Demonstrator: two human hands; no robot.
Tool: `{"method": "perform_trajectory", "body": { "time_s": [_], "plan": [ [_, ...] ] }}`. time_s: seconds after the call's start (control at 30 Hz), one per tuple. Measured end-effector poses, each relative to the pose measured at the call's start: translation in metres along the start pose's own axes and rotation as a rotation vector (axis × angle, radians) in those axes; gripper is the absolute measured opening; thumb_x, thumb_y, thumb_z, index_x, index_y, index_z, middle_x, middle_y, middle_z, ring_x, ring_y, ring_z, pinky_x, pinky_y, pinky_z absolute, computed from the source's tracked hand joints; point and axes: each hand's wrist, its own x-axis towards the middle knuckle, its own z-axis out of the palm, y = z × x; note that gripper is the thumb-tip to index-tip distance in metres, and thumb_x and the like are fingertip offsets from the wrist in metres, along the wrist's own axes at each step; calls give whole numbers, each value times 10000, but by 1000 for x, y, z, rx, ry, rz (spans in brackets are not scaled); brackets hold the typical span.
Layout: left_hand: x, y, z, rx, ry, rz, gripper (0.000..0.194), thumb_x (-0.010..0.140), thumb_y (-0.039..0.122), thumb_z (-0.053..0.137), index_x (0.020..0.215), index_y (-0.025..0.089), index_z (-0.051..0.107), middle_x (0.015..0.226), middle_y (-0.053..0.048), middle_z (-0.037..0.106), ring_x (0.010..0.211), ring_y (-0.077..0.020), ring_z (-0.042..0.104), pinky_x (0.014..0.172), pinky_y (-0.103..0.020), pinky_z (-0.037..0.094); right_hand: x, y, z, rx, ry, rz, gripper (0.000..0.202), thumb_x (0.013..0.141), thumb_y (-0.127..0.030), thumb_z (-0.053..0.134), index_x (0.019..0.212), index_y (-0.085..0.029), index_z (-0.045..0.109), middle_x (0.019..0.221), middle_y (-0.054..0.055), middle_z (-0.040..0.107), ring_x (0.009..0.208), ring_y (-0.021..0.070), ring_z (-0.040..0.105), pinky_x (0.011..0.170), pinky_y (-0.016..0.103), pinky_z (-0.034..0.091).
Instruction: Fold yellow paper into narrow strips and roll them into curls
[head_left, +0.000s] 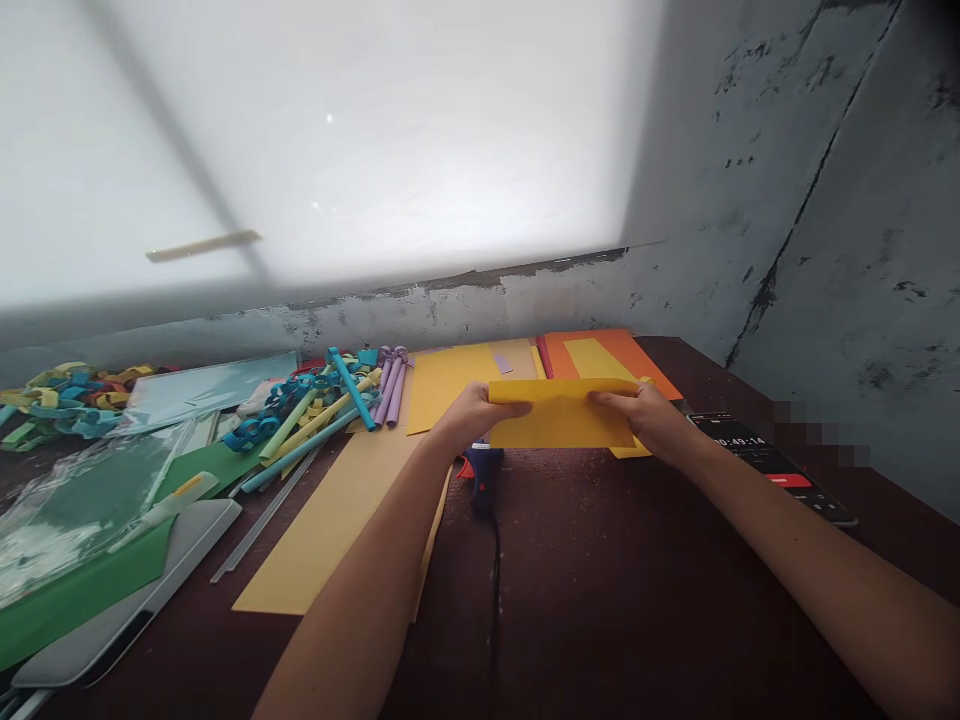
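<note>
The left hand [474, 408] pinches the left end of the yellow paper [561, 418], thumb in front; the right hand [643, 415] grips its right end likewise, the paper spanning between them above the table [615, 570].

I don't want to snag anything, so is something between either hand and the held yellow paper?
Nothing visible: the left hand and right hand hold the yellow paper directly, one at each end. The blue glue gun shows below it, not between.
</note>
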Motion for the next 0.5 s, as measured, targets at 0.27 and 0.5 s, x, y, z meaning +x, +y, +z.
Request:
{"method": "perform_trajectory", "body": {
  "time_s": [0.27,0.5],
  "plan": [
    [-1,-3,3,-71,25,-84,536,697,506,877,1121,190,785,1133,-127,778,1046,-328,725,850,-389,576,1,2,0,-1,-53,15,258,769,-406,840,950,-226,798,1046,85,805,1002,309,748,861,415,630],
    [0,2,12,-255,26,-67,514,650,436,929,1085,198,794,1194,-118,762,1109,-332,709,942,-430,570,1,2,1,56,-71,6,323,728,-409,872,988,-236,788,1122,82,793,1044,319,741,881,434,632]
  ]
}}
